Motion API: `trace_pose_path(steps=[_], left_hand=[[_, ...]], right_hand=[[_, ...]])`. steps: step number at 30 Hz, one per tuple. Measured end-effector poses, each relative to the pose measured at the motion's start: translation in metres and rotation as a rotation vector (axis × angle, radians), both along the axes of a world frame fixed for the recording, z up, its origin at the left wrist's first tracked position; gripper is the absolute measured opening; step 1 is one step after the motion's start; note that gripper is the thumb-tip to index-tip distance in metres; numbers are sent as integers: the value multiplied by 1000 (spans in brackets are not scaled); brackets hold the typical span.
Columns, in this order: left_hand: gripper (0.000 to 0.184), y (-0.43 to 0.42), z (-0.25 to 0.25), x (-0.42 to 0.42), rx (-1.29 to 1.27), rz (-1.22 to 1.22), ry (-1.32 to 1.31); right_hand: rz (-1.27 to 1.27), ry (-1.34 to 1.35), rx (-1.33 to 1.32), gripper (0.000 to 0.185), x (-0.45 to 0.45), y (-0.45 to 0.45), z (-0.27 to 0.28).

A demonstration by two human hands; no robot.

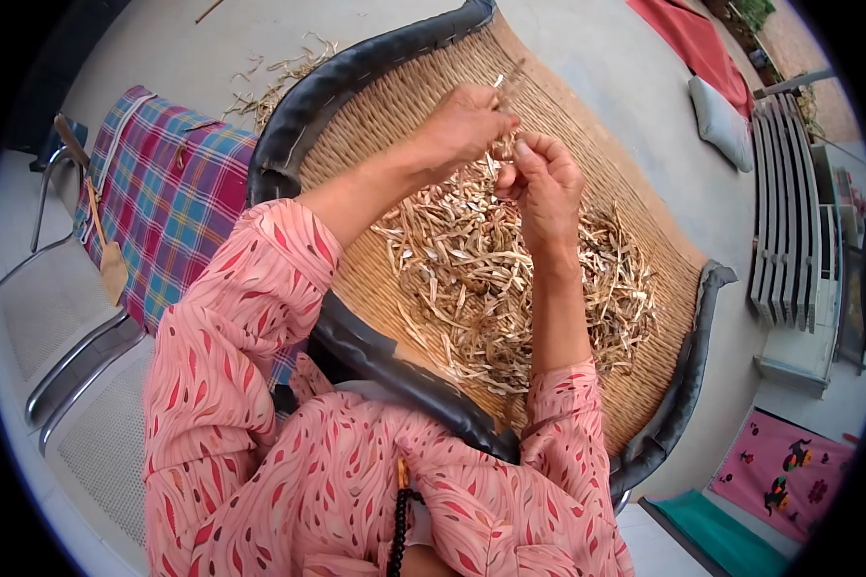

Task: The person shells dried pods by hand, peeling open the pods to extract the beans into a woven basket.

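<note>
A large woven winnowing basket [356, 111] with black edging lies across my lap, bearing a heap of dry bean pods [452, 279]. Some pale and reddish bits show among them near my hands. Above the far side of the heap, my left hand [467, 125] is closed around a few dry pods [510, 85] whose ends stick up past the fingers. Close beside it, my right hand [546, 188] is closed, thumb and fingers pinched together at the lower end of these pods. The fingers partly hide what lies between them.
On my left are metal chairs [72, 288], a checked cloth [183, 192] and a wooden-handled tool [114, 269]. Loose husks [284, 87] lie on the floor beyond the basket. To the right are a grey cushion [720, 123], a slatted rack [787, 216] and a pink mat [779, 466].
</note>
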State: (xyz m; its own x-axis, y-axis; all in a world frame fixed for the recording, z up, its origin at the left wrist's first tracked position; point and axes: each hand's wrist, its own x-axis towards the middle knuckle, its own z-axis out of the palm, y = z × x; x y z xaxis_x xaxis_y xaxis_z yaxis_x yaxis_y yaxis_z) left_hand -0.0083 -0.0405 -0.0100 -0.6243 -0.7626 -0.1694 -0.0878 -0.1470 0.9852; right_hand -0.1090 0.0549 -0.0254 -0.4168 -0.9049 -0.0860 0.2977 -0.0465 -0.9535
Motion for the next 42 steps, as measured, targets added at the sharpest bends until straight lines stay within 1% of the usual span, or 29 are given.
trace_pose_path(steps=[1, 2, 3, 4, 5, 6, 7, 9, 10, 11, 12, 13, 14, 15, 17, 18, 20, 21, 24, 25, 28, 29, 32, 33, 36, 37, 38, 40, 42], left_hand=[[12, -8, 14, 2, 49, 180, 64], [11, -27, 21, 11, 86, 294, 268], [14, -52, 25, 24, 59, 425, 474], [23, -109, 14, 48, 77, 409, 704], [45, -135, 19, 85, -7, 468, 678], [68, -124, 33, 95, 53, 851, 555], [85, -132, 19, 115, -22, 884, 437], [83, -141, -10, 120, 52, 966, 264], [83, -139, -10, 121, 86, 1005, 175], [72, -137, -9, 119, -20, 920, 175], [61, -126, -5, 108, -124, 833, 175], [51, -115, -1, 96, -225, 744, 174], [44, -95, 7, 80, -262, 705, 149], [36, -78, 14, 67, -298, 665, 126], [32, -65, 13, 59, -223, 499, 99], [30, -61, 11, 57, -182, 414, 88], [27, -56, 12, 56, -187, 225, -90], [26, -55, 12, 55, -190, 126, -176], [21, -53, 1, 48, -346, -93, -384], [21, -49, -5, 43, -358, -106, -404], [21, -39, -17, 33, -230, -204, -310], [20, -36, -22, 31, -240, -211, -188], [22, -38, -28, 23, -276, -61, -173], [17, -33, -18, 23, -98, 3, -75], [9, -24, 12, 24, 193, 211, 120], [6, -29, 13, 25, 209, 229, 138], [5, -32, 14, 25, 217, 268, 135], [4, -35, 17, 26, 234, 346, 127], [3, -41, 9, 29, 215, 330, 139]], right_hand=[[11, -45, -30, 19, -1, -1, 2], [-2, -18, -24, 20, -3, -2, 0], [-16, 10, -17, 20, -5, -1, -4], [-28, 41, -7, 20, -6, -1, -8], [3, 145, 45, 19, -6, 1, -13], [42, 230, 85, 14, -5, 1, -24], [44, 390, 135, 13, -1, 0, -37], [47, 704, 170, 19, 12, -7, -60], [45, 856, 155, 24, 19, -12, -69], [106, 981, 246, 28, 24, -20, -80], [134, 1170, 269, 33, 31, -27, -86], [184, 1231, 342, 32, 37, -32, -89], [232, 1292, 415, 31, 42, -36, -92], [222, 1276, 412, 29, 44, -40, -92], [209, 1247, 416, 25, 45, -43, -93], [188, 1116, 320, 23, 42, -42, -92], [140, 855, 138, 19, 28, -35, -89], [164, 612, 183, 15, 24, -34, -84], [180, 319, 194, 15, 15, -23, -56], [191, 278, 187, 14, 13, -21, -47], [175, 218, 96, 13, 10, -21, -37], [153, 209, 84, 14, 12, -21, -33], [177, 107, 43, 15, 9, -23, -26], [149, 53, 50, 18, 9, -25, -28], [76, 275, 232, 18, -7, -40, -64], [12, 579, 286, 21, -9, -48, -77], [13, 824, 302, 21, -13, -50, -88], [13, 1134, 329, 20, -5, -57, -97], [30, 1345, 333, 19, 4, -65, -102]])
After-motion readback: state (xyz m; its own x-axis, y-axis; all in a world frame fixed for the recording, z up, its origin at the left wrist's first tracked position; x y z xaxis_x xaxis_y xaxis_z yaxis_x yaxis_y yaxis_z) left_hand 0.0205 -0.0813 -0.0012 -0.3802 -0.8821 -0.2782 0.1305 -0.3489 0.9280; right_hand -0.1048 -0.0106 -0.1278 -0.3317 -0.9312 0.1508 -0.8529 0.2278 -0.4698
